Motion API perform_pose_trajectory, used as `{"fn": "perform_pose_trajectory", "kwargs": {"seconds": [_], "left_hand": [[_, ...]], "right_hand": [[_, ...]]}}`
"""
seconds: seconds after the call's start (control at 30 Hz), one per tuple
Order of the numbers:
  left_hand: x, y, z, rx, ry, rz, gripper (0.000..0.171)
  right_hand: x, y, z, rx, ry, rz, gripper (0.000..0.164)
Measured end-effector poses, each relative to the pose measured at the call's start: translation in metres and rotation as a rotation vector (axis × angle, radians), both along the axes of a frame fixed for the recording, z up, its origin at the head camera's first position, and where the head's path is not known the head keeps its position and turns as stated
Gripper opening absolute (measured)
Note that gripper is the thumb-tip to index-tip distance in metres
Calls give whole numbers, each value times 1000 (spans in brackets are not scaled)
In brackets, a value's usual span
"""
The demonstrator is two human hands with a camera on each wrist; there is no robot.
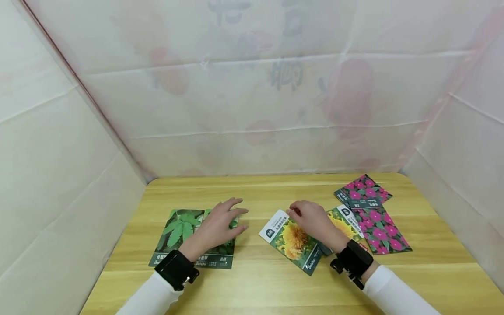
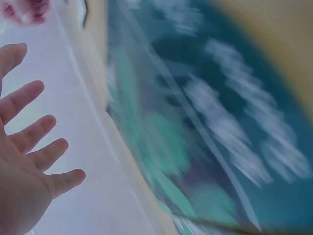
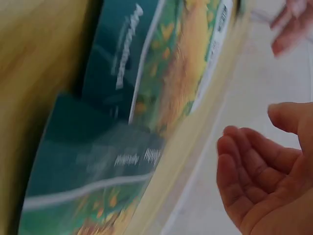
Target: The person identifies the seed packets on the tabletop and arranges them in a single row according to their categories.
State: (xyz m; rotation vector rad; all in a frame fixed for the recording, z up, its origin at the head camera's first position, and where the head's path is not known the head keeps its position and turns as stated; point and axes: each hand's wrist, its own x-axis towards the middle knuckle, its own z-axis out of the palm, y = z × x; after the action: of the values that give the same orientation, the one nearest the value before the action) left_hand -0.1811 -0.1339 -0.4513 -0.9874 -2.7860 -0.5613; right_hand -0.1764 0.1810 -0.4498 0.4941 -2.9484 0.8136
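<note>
Desk (image 1: 252, 291), head view: green packets (image 1: 181, 229) at my left, yellow packets (image 1: 295, 240) and pink packets (image 1: 383, 232) at my right.
Left hand (image 2: 19, 181), left wrist view: fingers spread, holding nothing, near green packets.
Right hand (image 3: 274, 183), right wrist view: fingers loosely bent together, thumb apart, nothing held, yellow packets near.
Packets: grouping by picture, I judge; next calls for a light edge pinch.

White, plain long sleeves cover both forearms, the left sleeve (image 1: 151, 295) and the right sleeve (image 1: 397, 292) ending short of the wrists. A black strapped wrist unit (image 1: 174, 267), boxy with rounded corners, sits on the left; a matching black band (image 1: 354, 259) circles the right, a small silvery fastening (image 1: 348, 274) glinting beneath.
</note>
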Motion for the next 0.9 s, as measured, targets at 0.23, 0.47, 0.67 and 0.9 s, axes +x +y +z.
{"fn": "perform_pose_trajectory", "kwargs": {"seconds": [0.23,0.47,0.67,0.9], "left_hand": [[-13,21,6,60,-3,5,42],[-16,26,4,77,-57,36,40],[-15,25,2,109,-101,70,41],[-13,23,-1,129,-140,86,43]], "right_hand": [[5,-18,-9,197,41,18,42],[8,-21,-17,340,23,8,56],[9,-25,-17,416,-9,-12,64],[5,-27,-17,418,-4,-12,67]]}}
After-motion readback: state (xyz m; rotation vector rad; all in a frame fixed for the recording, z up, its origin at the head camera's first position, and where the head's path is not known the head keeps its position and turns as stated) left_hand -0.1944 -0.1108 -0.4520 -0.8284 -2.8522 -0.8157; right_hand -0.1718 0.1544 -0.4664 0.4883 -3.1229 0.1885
